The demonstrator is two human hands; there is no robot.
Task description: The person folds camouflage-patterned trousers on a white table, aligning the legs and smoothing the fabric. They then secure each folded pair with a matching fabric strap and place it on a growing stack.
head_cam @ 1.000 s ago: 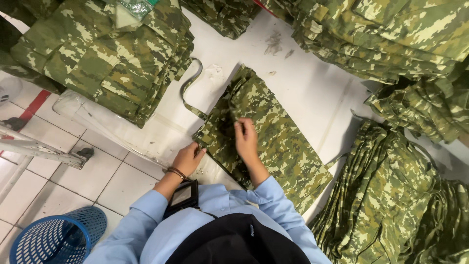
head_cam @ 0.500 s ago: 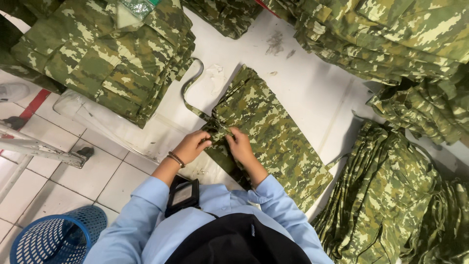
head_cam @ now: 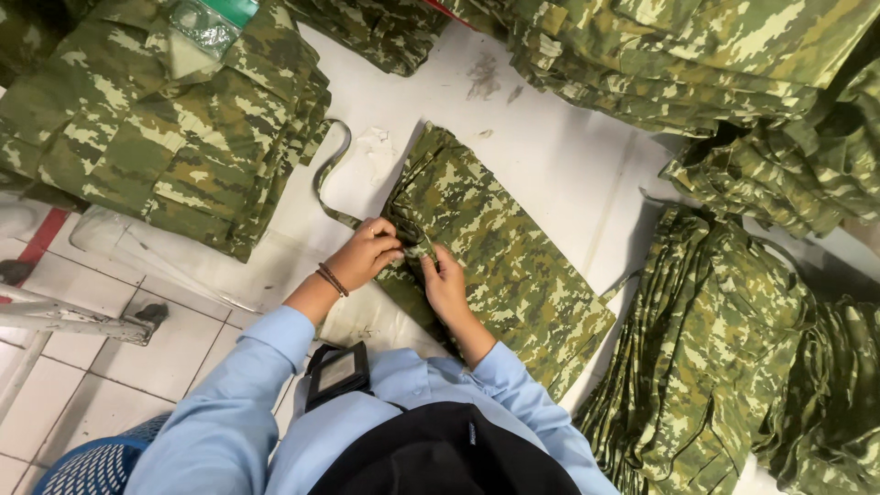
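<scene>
My left hand point(head_cam: 367, 254) pinched shut on camouflage strap point(head_cam: 323, 188) at near-left edge of folded camouflage garment point(head_cam: 500, 261); my right hand point(head_cam: 443, 282) closed, fingertips gripping same garment edge just beside left; garment flat on white bench point(head_cam: 559, 156), near its front edge; strap loops toward folded stack point(head_cam: 165, 137) at bench's left edge; loose heap point(head_cam: 733, 348) at right edge.

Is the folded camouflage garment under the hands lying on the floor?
No. The folded garment lies on the white table, with both hands at its near end.
</scene>
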